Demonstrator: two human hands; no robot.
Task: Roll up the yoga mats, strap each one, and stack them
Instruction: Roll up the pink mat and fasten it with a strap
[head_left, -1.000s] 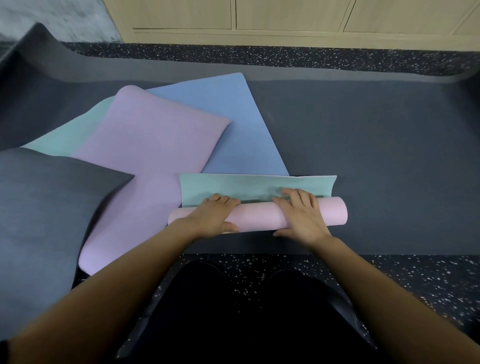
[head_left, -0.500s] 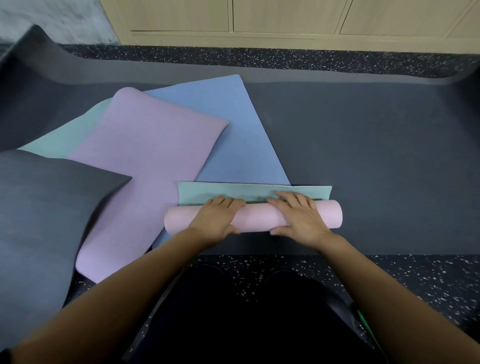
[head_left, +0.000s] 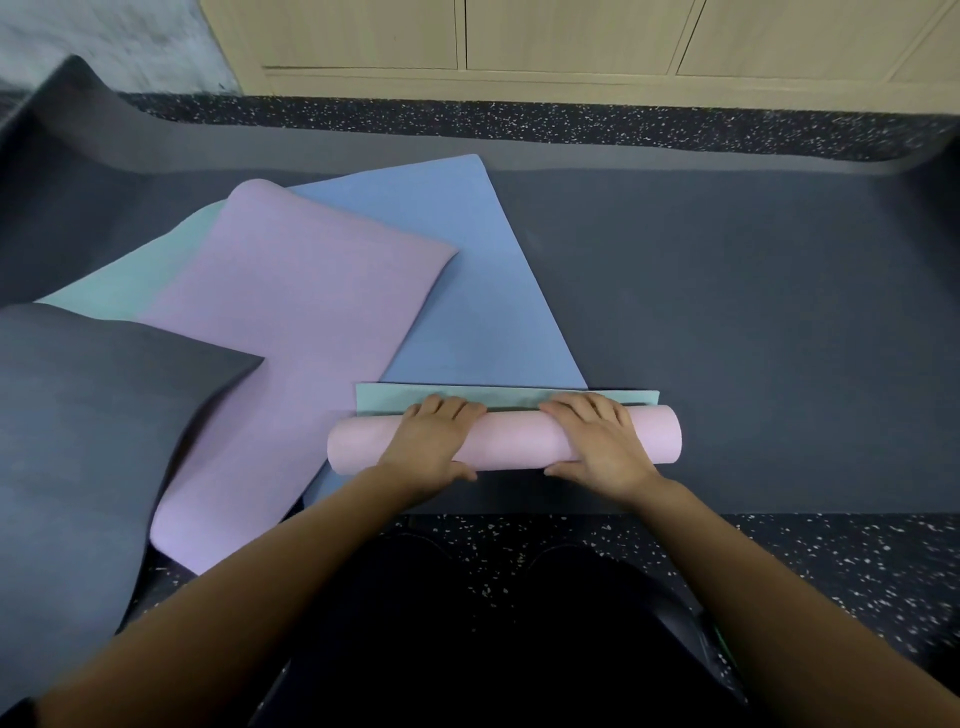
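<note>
A pink mat roll (head_left: 511, 441) lies crosswise in front of me, its teal inner side showing as a narrow unrolled strip (head_left: 509, 399) just beyond it. My left hand (head_left: 431, 441) grips the roll left of its middle, fingers curled over the top and thumb on the near side. My right hand (head_left: 597, 441) grips it the same way toward the right end. Flat mats lie beyond and to the left: a blue mat (head_left: 467, 291), a lilac mat (head_left: 291, 322) over it, and a teal mat (head_left: 130, 291) peeking out underneath.
A dark grey mat (head_left: 88, 415) overlaps the lilac one at the left. Everything rests on a large dark grey floor mat (head_left: 753, 322) on speckled flooring (head_left: 831, 561). Wooden cabinets (head_left: 571, 41) line the far wall. No straps are in view.
The roll has turned away from me and the teal strip still lying flat has grown narrower. Both hands stayed on the roll.
</note>
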